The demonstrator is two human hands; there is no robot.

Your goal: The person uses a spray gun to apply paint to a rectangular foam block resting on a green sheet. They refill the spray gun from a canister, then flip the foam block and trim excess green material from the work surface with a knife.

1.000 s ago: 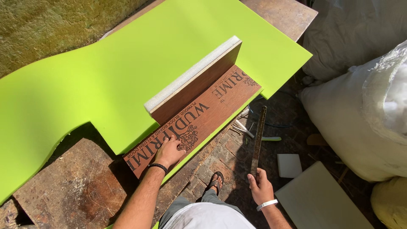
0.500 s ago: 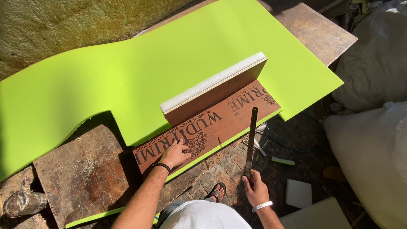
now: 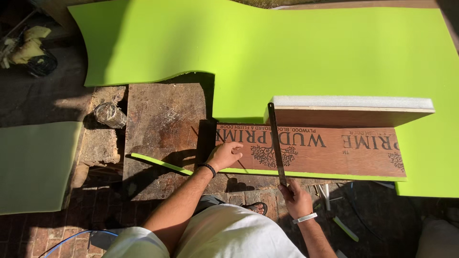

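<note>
Long metal blade [image 3: 276, 143]: lies across the printed plywood strip [image 3: 334, 150], its far end against the upright board [image 3: 351, 114], its near end gripped in the right hand [image 3: 296, 198], fingers closed round it. Half a second ago the blade hung off the strip's right end, over the brick floor; it now crosses the strip near its middle.

Left hand [image 3: 224, 155]: pressed flat on the strip's left end, fingers loosely spread, holding nothing. Position on the strip unchanged from the earlier frame.

Plywood strip rests on the bright green sheet [image 3: 287, 52], which overlies a worn brown tabletop [image 3: 162, 119]. A white foam layer [image 3: 351, 102] caps the upright board.

View has swung: strip now runs level across the picture, formerly diagonal. A small jar [image 3: 110, 114] stands left of the tabletop.
</note>
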